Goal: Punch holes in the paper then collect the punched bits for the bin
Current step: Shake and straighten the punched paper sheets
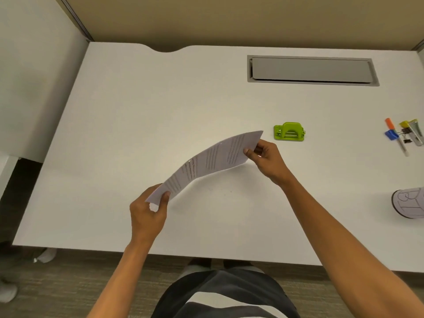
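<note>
A printed sheet of paper (206, 160) hangs bowed above the white desk (142, 111), held at both ends. My left hand (146, 214) pinches its near left corner and my right hand (268, 160) pinches its far right end. Two small holes show along the sheet's upper edge. A green hole punch (289, 131) sits on the desk just beyond my right hand, apart from it. A few tiny specks lie on the desk under the sheet (220, 191); they are too small to identify.
Pens, binder clips and small stationery (403, 136) lie at the right edge. A white cup with drawn lines (409, 203) stands at the near right. A grey cable hatch (312, 70) is set in the far desk. Partition walls close the back and left.
</note>
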Action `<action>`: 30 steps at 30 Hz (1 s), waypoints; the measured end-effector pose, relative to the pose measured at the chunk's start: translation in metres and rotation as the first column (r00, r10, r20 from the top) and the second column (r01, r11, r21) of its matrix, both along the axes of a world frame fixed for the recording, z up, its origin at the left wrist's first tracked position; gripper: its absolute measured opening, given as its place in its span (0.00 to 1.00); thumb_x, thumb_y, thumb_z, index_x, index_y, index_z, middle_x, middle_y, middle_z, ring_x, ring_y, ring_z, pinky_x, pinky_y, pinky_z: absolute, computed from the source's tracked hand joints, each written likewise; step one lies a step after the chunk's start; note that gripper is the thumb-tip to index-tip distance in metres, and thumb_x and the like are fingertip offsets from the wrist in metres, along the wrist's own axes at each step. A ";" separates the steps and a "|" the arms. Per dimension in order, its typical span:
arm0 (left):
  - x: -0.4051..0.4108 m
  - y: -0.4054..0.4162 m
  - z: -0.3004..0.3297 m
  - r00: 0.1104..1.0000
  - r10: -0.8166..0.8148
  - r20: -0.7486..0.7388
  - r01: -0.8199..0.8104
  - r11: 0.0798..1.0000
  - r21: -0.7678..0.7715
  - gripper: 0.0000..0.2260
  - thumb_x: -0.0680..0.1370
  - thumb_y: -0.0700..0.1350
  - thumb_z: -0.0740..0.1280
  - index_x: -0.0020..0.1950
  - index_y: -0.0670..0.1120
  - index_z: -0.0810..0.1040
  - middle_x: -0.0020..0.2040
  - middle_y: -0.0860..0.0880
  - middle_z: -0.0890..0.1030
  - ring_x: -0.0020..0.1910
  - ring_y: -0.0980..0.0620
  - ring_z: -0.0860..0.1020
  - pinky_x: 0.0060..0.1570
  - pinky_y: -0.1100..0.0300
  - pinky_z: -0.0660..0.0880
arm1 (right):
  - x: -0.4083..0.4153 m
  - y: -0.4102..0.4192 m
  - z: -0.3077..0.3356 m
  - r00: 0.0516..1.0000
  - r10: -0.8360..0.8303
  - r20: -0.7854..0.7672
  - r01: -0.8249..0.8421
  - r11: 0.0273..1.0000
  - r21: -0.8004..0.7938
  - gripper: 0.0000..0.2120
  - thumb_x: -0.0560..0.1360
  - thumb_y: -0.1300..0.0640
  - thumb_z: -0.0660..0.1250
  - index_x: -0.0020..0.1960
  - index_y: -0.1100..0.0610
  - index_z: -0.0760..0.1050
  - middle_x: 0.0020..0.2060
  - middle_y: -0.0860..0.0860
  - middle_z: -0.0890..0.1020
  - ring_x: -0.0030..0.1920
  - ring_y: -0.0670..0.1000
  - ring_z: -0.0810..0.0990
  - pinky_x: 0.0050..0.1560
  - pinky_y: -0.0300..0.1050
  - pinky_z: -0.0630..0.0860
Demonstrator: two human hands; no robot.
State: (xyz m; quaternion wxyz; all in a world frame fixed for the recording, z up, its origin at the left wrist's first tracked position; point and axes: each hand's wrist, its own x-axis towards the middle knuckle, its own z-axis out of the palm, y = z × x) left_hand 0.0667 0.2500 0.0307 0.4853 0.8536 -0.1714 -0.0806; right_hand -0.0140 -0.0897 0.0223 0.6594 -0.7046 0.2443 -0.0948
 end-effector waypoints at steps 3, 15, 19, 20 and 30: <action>0.000 -0.002 -0.004 0.993 -0.008 -0.114 0.003 0.999 -0.045 0.17 0.73 0.47 0.74 0.60 0.56 0.76 0.53 0.58 0.81 0.55 0.63 0.78 0.50 0.72 0.78 | -0.006 0.006 -0.006 1.000 -0.021 -0.023 0.022 0.999 0.023 0.15 0.75 0.64 0.72 0.58 0.50 0.80 0.54 0.47 0.85 0.58 0.49 0.83 0.62 0.53 0.79; 0.008 -0.021 0.008 0.946 0.122 -0.301 -0.204 0.944 -0.259 0.16 0.75 0.43 0.73 0.48 0.68 0.81 0.46 0.64 0.84 0.51 0.64 0.81 0.45 0.71 0.78 | 0.005 0.017 0.005 0.995 -0.087 0.054 0.084 0.995 0.053 0.11 0.79 0.63 0.66 0.59 0.52 0.79 0.52 0.47 0.85 0.54 0.43 0.83 0.54 0.37 0.78; 0.009 -0.017 0.009 0.945 0.113 -0.308 -0.196 0.947 -0.253 0.15 0.73 0.44 0.75 0.54 0.61 0.79 0.51 0.57 0.82 0.54 0.59 0.79 0.46 0.69 0.79 | 0.005 0.015 0.005 0.994 -0.099 0.041 0.098 0.995 0.034 0.13 0.76 0.64 0.70 0.60 0.57 0.78 0.51 0.47 0.84 0.51 0.42 0.82 0.50 0.35 0.77; 0.009 -0.018 0.008 0.941 0.119 -0.316 -0.203 0.948 -0.247 0.16 0.73 0.43 0.75 0.55 0.60 0.78 0.52 0.56 0.81 0.55 0.57 0.79 0.46 0.69 0.79 | 0.007 0.015 0.005 0.994 -0.103 0.038 0.102 0.994 0.031 0.14 0.76 0.64 0.71 0.61 0.58 0.77 0.51 0.47 0.84 0.51 0.42 0.82 0.49 0.35 0.77; 0.018 -0.017 0.016 0.907 0.172 -0.383 -0.314 0.884 -0.346 0.10 0.71 0.47 0.75 0.48 0.61 0.82 0.46 0.57 0.85 0.50 0.60 0.82 0.45 0.69 0.80 | 0.017 0.023 0.011 0.986 -0.119 0.114 0.116 0.993 0.028 0.09 0.80 0.59 0.66 0.59 0.53 0.79 0.52 0.48 0.85 0.53 0.44 0.83 0.51 0.36 0.78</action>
